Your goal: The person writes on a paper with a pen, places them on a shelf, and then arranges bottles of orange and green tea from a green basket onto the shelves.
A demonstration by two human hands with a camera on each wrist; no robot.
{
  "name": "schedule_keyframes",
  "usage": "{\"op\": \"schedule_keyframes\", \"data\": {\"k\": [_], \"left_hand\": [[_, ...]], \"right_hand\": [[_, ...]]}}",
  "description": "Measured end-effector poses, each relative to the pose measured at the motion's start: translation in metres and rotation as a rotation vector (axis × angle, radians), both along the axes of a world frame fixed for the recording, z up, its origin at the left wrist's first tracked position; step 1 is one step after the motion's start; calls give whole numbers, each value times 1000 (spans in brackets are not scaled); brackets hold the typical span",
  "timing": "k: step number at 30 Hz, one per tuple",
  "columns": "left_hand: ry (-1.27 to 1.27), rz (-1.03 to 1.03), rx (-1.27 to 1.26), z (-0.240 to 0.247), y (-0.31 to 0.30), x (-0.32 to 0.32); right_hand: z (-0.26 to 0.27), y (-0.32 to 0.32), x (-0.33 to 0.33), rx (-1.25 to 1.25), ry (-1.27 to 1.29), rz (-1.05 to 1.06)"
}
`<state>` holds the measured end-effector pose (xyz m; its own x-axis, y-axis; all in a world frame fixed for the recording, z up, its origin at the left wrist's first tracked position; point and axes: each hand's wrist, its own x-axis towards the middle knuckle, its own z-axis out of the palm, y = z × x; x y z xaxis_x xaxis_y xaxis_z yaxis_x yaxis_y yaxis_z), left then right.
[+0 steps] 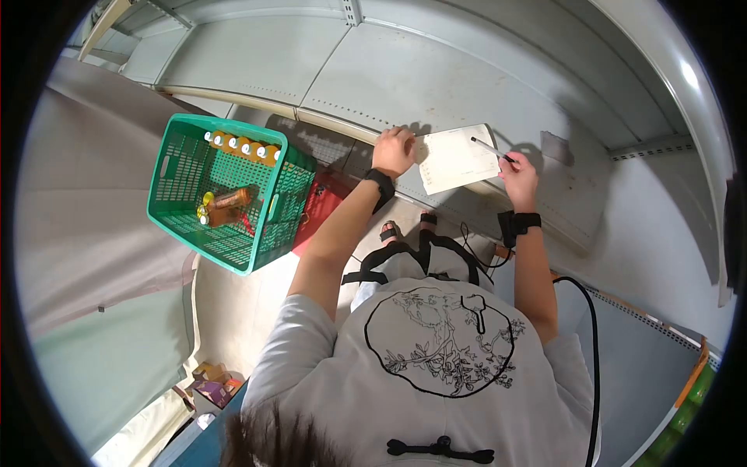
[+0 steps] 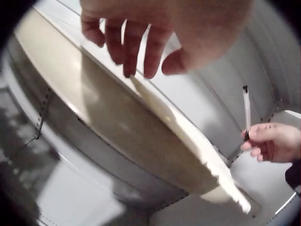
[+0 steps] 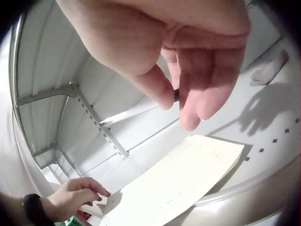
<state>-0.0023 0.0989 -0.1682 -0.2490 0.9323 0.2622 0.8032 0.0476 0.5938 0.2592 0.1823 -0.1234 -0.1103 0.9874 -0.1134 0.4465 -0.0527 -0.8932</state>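
Note:
A cream sheet of paper (image 1: 459, 162) with small marks on it lies at the front edge of a pale shelf board (image 1: 373, 74). My left hand (image 1: 394, 152) is at its left end; in the left wrist view the fingers hang loosely apart, one fingertip right at the sheet's edge (image 2: 188, 136). Above the right end, my right hand (image 1: 520, 179) pinches a pen (image 1: 490, 148) between thumb and fingers. The pen has a clear barrel and black ends, and slants up to the left, clear of the paper (image 3: 169, 183) in the right wrist view.
Left of the shelf stands a green plastic basket (image 1: 294, 191) holding a row of orange drink bottles (image 1: 243, 148) and several more lying down. Something red (image 1: 317, 208) is beside it. A grey scrap (image 1: 555, 148) lies on the shelf at right.

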Motion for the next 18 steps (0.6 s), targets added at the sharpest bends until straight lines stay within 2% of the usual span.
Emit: {"op": "schedule_keyframes", "data": {"k": [3, 5, 9, 11, 12, 13, 14, 16, 17, 18], "left_hand": [[-45, 80, -317, 11, 19, 7], [-43, 45, -524, 17, 31, 10], [-34, 7, -633, 13, 43, 11], [-402, 26, -473, -1, 46, 8], [-401, 35, -464, -8, 45, 7], [-673, 1, -392, -10, 42, 7], [-936, -42, -300, -10, 44, 6], [-1081, -87, -272, 49, 23, 9], [-1282, -159, -282, 53, 15, 7], [-1351, -252, -178, 51, 9, 6]], "right_hand": [[-15, 2, -1, -33, -23, 30], [-22, 2, 0, -42, -35, 56], [-18, 1, 1, -70, -36, 92], [-11, 2, 0, -65, -13, 95], [-6, 2, 0, 22, -36, 116], [-1, 2, -1, 113, -56, 137], [0, 2, -4, 141, 28, 162], [18, -5, -23, 231, 69, 177], [34, -11, -35, 237, 82, 226], [35, -12, -45, 281, 59, 271]]}}
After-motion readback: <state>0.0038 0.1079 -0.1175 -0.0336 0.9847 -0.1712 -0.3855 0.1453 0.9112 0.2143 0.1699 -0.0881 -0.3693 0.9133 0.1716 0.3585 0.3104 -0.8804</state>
